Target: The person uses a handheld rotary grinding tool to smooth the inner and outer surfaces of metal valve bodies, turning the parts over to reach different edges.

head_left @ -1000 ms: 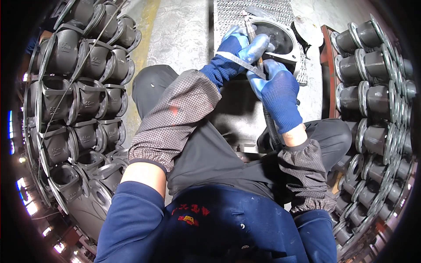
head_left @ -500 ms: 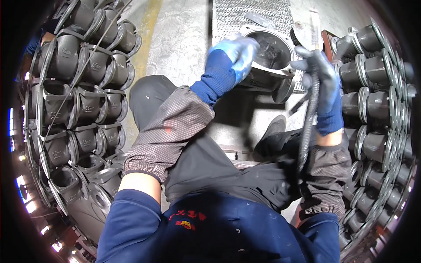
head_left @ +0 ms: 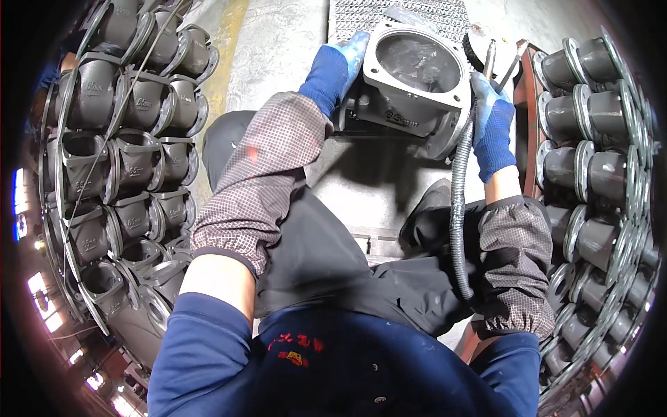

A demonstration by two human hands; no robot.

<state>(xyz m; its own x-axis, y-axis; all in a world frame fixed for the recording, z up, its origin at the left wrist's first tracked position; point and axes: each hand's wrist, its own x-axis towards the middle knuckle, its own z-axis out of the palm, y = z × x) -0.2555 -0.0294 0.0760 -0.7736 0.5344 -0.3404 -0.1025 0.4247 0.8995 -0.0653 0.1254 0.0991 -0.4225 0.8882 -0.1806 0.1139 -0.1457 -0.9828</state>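
A dark grey cast-metal valve body with a wide round opening and a pale square flange sits in front of me, its opening tilted up toward me. My left hand, in a blue coated glove, grips the flange's left side, its fingertips at the upper corner. My right hand, gloved the same way, is closed around a hose-fed tool beside the casting's right side. A thin metal tip points away from me, with a second rod beside it. The tool's ribbed dark hose hangs down toward my lap.
Stacked grey flanged castings rise on my left, with more castings on my right. Beneath the casting lies a textured metal mat. A round pale disc with a dark bristly edge stands behind my right hand, near a reddish frame.
My left hand has moved from the near left of the opening to the flange's left side. The casting has tilted and come closer. My right hand has turned, bringing the tool's tip into view.
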